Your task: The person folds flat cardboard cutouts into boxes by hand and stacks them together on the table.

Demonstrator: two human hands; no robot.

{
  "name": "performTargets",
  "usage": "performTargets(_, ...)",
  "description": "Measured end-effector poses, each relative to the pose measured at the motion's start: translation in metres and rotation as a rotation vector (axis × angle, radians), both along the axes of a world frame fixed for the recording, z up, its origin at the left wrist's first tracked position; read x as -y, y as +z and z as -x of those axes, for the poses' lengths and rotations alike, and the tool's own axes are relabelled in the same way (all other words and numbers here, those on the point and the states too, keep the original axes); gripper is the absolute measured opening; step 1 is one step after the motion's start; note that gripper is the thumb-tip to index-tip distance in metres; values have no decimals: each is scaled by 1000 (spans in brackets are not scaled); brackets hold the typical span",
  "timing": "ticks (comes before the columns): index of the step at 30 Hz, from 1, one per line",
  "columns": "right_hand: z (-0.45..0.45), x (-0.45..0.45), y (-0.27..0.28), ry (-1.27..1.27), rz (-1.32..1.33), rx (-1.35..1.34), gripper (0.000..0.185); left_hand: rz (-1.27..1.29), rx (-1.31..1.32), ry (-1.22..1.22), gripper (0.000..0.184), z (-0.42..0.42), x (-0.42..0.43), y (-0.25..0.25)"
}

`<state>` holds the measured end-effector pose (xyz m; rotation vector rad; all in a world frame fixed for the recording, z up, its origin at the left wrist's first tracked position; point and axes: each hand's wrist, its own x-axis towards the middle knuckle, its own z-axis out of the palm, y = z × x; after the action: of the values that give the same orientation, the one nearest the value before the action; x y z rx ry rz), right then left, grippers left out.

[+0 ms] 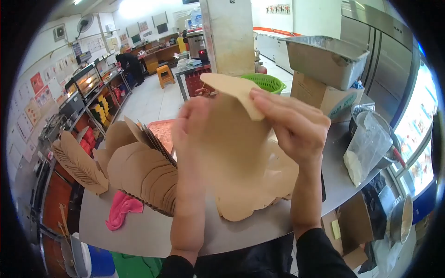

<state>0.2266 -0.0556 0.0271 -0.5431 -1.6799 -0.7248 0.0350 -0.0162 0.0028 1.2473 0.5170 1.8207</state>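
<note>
Head view: the right hand (296, 123) was clamped on one edge of a cardboard piece (234, 139) above the steel table (148, 236); the left hand (190, 116) was blurred at the opposite edge, and I could not tell whether it gripped. Steel showed along the table's near edge. Toward the table's far side, a red tray (162, 124) contained pinkish material. At the table's right, a plastic bag (371, 139) held white matter. Beyond the table extended a tiled floor (146, 102).
</note>
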Motion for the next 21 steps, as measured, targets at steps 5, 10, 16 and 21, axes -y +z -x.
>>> performTargets(5,4,4,6,196,239,111,26,38,57,-810,104,31,-11,-5)
performTargets(10,4,-5,5,189,183,37,27,-304,-371,-590,105,44,-21,-11)
performTargets(16,14,-13,4,13,31,-175,17,20,-78,-508,74,19,-18,-40)
performTargets(21,0,-6,3,60,176,6,31,314,68,-733,57,21,-16,-30)
